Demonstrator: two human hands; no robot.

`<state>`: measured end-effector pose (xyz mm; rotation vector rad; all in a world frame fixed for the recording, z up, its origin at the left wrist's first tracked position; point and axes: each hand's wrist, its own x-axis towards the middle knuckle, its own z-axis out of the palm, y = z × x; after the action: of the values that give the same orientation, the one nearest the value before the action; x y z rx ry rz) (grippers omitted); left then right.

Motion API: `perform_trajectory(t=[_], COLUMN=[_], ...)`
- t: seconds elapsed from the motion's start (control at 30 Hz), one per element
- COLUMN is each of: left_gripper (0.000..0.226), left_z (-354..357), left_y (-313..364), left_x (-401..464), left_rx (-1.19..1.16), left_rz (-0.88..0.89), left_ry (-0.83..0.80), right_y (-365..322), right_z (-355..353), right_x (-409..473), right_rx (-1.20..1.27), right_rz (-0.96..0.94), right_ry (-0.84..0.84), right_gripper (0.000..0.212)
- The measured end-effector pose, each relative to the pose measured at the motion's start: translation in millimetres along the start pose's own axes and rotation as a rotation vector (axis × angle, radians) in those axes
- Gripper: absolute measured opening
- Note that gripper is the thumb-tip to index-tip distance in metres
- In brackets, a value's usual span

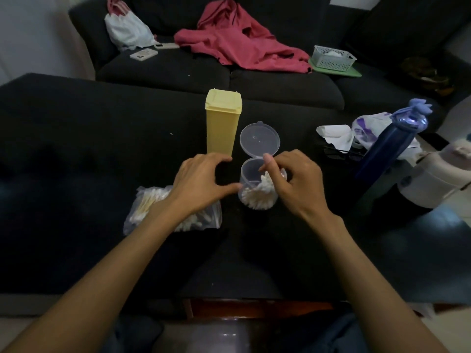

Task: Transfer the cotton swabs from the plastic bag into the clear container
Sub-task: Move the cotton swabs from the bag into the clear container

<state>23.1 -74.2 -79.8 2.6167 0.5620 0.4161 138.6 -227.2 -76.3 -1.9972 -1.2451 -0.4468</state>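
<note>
The clear round container (248, 171) stands on the dark table with its hinged lid (260, 140) flipped open behind it. A heap of white cotton swabs (257, 196) fills its lower part. My right hand (293, 179) is over the container's rim, its fingers pinched on a bunch of swabs that stick down into it. My left hand (201, 179) curves open beside the container's left wall, thumb tip touching it. The plastic bag (142, 210) lies flat at the left, with swabs still inside, partly hidden under my left wrist.
A tall yellow box (223, 121) stands just behind my left hand. A dark blue bottle (387, 146), a white jug (438, 179), glasses and a crumpled bag sit at the right. Behind the table is a dark sofa with a red garment (237, 42) and a white basket (332, 58).
</note>
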Motion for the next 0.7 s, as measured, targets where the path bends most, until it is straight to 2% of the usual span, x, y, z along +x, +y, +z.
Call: perform_trajectory(t=[0.07,0.1,0.17,0.27,0.43,0.57,0.7], left_gripper=[0.053,0.053,0.068,0.092,0.081,0.083,0.109], left_z=[-12.7,-17.6,-24.4,-27.7,-30.8,-31.8,-35.0], left_y=[-9.8,-15.6,-29.2,-52.5,-79.2,-87.9,-92.4], left_x=[-8.5,-12.2,-21.1,-35.6,-56.3,-58.1,-56.2], left_rx=[0.043,0.061,0.112,0.197,0.138,0.121,0.134], left_rz=[0.017,0.019,-0.022,-0.071,-0.053,-0.02,-0.064], left_ry=[0.002,-0.028,-0.16,-0.32,-0.35,-0.296,-0.346], right_y=[-15.9,-23.6,-37.7,-49.4,-62.1,-73.7,-73.6], right_z=[1.4,4.1,14.1,33.4,58.7,71.3,73.0], right_x=[-4.1,-6.7,-11.7,-14.3,-5.9,3.5,6.1], right_rx=[0.104,0.139,0.138,0.062,0.208,0.287,0.465], right_rz=[-0.014,0.006,0.08,0.141,0.315,0.347,0.412], right_ry=[-0.07,-0.145,-0.312,-0.456,-0.695,-0.704,-0.75], right_gripper=[0.035,0.036,0.038,0.028,0.02,0.024,0.025])
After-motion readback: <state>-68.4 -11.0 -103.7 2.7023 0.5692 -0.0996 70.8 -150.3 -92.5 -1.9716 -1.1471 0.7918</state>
